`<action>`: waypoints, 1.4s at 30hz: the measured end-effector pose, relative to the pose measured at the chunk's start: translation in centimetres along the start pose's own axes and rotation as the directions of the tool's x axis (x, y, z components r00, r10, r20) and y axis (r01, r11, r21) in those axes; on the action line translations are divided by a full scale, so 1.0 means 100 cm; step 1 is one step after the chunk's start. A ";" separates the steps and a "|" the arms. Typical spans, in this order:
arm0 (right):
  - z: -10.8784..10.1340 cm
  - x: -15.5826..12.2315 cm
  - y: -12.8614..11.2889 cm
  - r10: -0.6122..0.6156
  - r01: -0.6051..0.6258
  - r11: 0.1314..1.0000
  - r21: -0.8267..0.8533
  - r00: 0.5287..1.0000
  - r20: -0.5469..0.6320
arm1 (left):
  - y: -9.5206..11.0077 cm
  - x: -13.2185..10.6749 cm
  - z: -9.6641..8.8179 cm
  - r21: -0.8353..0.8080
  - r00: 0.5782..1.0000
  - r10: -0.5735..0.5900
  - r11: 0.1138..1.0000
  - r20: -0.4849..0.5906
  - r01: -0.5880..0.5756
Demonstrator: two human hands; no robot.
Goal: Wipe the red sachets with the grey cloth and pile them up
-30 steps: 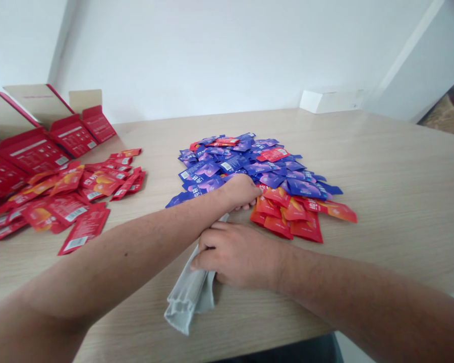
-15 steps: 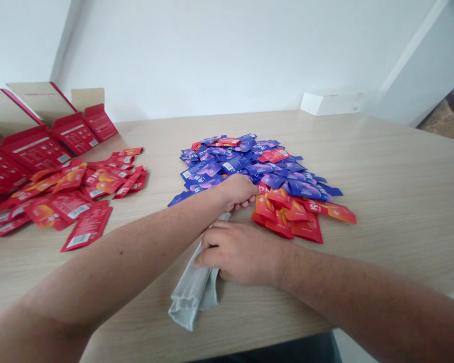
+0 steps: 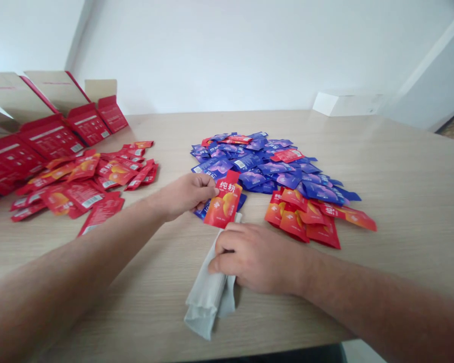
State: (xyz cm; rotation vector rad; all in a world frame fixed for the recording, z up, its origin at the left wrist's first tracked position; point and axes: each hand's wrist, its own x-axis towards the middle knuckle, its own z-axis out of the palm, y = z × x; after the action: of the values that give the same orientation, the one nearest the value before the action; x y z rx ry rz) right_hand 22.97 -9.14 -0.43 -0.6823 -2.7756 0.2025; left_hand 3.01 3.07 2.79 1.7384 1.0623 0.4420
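My left hand [image 3: 186, 196] pinches a red-orange sachet [image 3: 223, 200] with a fruit picture and Chinese lettering, holding it up just in front of the blue pile. That heap of blue-purple sachets [image 3: 257, 169] has a few red ones mixed in. A smaller pile of red-orange sachets [image 3: 302, 214] lies to its right. My right hand [image 3: 259, 259] grips a folded grey cloth [image 3: 208, 297] on the tabletop, just below the held sachet.
Loose red sachets [image 3: 91, 176] lie spread at the left, next to several open red cartons [image 3: 49, 136] at the table's far-left corner. A white box [image 3: 344, 104] stands at the far edge of the light wood table [image 3: 401, 201], against a white wall.
My left hand has lifted a red-orange sachet from the pile and moved left with it. The view has shifted slightly. My right hand remains on the cloth.
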 end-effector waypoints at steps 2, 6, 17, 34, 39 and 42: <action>0.001 0.001 -0.002 -0.003 0.003 1.000 0.011 1.000 0.008 | -0.016 -0.010 -0.006 0.010 0.999 -0.022 1.000 0.049 0.021; -0.003 0.004 -0.004 -0.016 0.012 0.997 0.074 0.999 0.052 | -0.039 -0.019 -0.011 -0.038 0.992 -0.031 0.999 0.119 0.036; -0.038 0.008 -0.010 0.051 -0.059 0.810 0.583 0.998 0.031 | -0.044 -0.021 -0.016 0.008 0.967 -0.045 0.999 0.252 0.044; 0.016 0.010 0.021 0.238 -0.224 0.971 0.083 0.936 -0.261 | -0.040 -0.026 0.000 0.056 0.934 -0.101 0.995 0.343 0.087; 0.011 0.010 0.020 0.260 -0.240 0.965 0.110 0.938 -0.230 | -0.039 -0.027 0.000 0.052 0.929 -0.114 0.993 0.352 0.103; 0.010 0.009 0.020 0.268 -0.236 0.958 0.163 0.938 -0.219 | -0.035 -0.028 0.000 0.072 0.918 -0.158 0.987 0.364 0.141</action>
State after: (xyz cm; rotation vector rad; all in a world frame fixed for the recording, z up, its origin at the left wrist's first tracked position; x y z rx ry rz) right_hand 22.82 -7.01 -1.56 -0.9598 -2.4154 0.3325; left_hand -0.04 1.17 0.22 1.6795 0.9261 -0.0099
